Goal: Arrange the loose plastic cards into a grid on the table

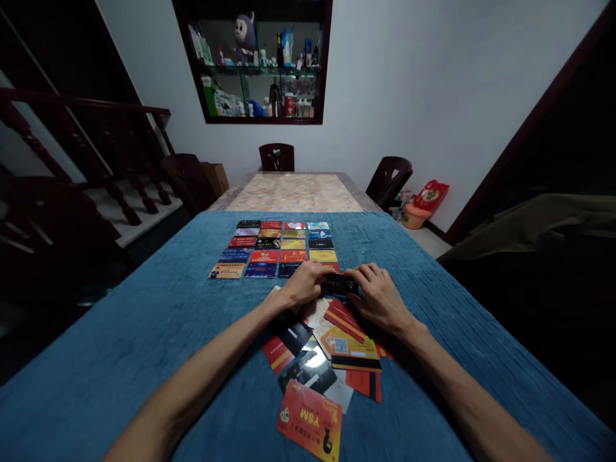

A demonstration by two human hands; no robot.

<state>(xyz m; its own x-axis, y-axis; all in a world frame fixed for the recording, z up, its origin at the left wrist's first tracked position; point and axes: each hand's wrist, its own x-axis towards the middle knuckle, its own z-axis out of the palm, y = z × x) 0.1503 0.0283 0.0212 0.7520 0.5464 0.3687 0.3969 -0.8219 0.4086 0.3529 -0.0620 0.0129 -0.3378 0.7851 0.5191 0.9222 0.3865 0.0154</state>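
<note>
A black card (pixel 341 283) lies low over the table between my two hands, near the lower right corner of the laid-out rows. My left hand (pixel 306 282) pinches its left end with closed fingers. At its right end, my right hand (pixel 379 296) grips it with curled fingers and thumb. Just beyond my fingers are rows of cards (pixel 280 244), edge by edge in columns. Below my hands spreads a loose, overlapping pile with a gold card with a QR code (pixel 355 350), a dark red card (pixel 345 319) and a red-orange YSM card (pixel 310 420). My wrists partly cover the pile.
A blue cloth (pixel 158 333) covers the near part of the table, with a patterned cover (pixel 298 191) beyond. Dark chairs (pixel 389 181) stand around the far end. A wall cabinet (pixel 262 70) holds bottles and a plush toy. A wooden railing (pixel 86 106) runs along the left.
</note>
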